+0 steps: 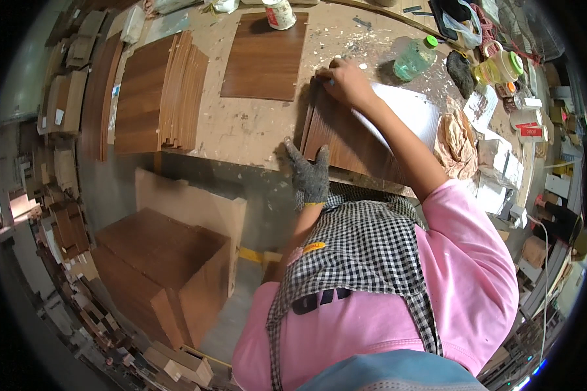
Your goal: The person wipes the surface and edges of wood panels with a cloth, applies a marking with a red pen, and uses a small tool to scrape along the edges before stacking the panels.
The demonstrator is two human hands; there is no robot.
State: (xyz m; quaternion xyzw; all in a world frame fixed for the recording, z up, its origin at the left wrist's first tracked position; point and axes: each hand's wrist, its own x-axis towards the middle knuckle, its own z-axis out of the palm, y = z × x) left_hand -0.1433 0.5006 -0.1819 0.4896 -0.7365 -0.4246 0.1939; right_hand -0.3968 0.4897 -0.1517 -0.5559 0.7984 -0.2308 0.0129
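A stack of brown wood-grain panels (355,146) lies at a slant on the workbench in front of me. My left hand (311,179), in a grey knit glove, is at the stack's near left corner, thumb and fingers spread apart along the edge. At the far left corner, my bare right hand (347,81) is closed with curled fingers. A small bit of blue shows at its fingertips, too little to name. White sheets (407,114) rest on the right part of the stack, partly hidden by my right forearm.
A single brown panel (264,62) lies farther back with a white tin (280,14) on it. Several panels stand in a stack (156,94) at left. A green-capped bottle (412,60) and crumpled brown paper (456,140) are at right. Brown boards (163,247) stand below the bench.
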